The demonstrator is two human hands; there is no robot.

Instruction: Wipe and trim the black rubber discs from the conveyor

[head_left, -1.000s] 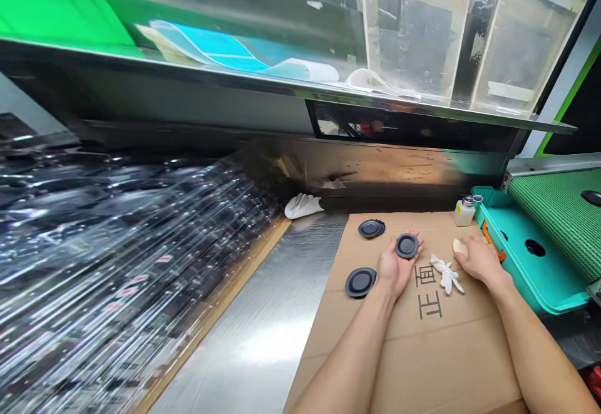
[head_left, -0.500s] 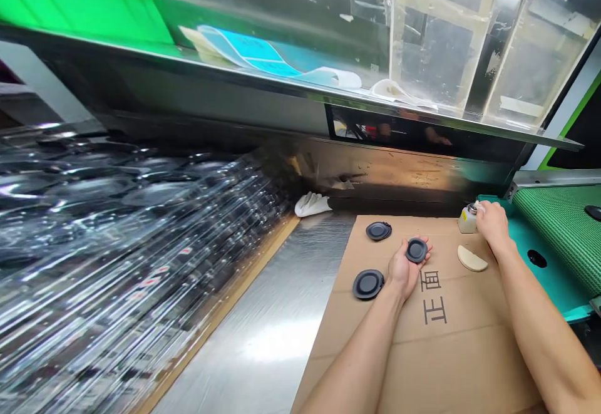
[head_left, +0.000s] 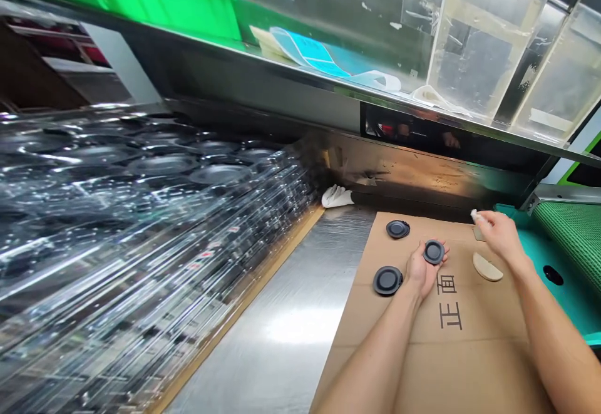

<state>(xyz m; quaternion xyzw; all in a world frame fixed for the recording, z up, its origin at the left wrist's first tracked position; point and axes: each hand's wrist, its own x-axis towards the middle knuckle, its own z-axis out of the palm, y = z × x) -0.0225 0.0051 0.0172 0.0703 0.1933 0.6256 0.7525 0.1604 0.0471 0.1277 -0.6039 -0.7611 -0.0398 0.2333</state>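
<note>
On the palm of my left hand (head_left: 422,270) rests a small round black part (head_left: 434,252), with the fingers curled under and beside it. My right hand (head_left: 501,232) pinches a small white swab or wad (head_left: 474,214) above the back edge of the cardboard sheet (head_left: 469,364). Beneath that hand a pale bottle (head_left: 478,233) is mostly hidden. Two more round black parts lie on the cardboard to the left, one farther back (head_left: 397,229) and one nearer (head_left: 387,280). A cream half-round pad (head_left: 487,267) lies between my hands, towards the right.
Stacked clear plastic trays (head_left: 188,245) fill the left side. A white glove (head_left: 337,196) lies at the back of the metal table (head_left: 282,320). At the right are a green conveyor belt (head_left: 573,232) and a teal tray (head_left: 575,301). A metal shelf overhangs behind.
The view has shifted, so the scene sits farther right. My right hand has lifted off the bottle with the white wad in its fingers. My left hand still holds the black part.
</note>
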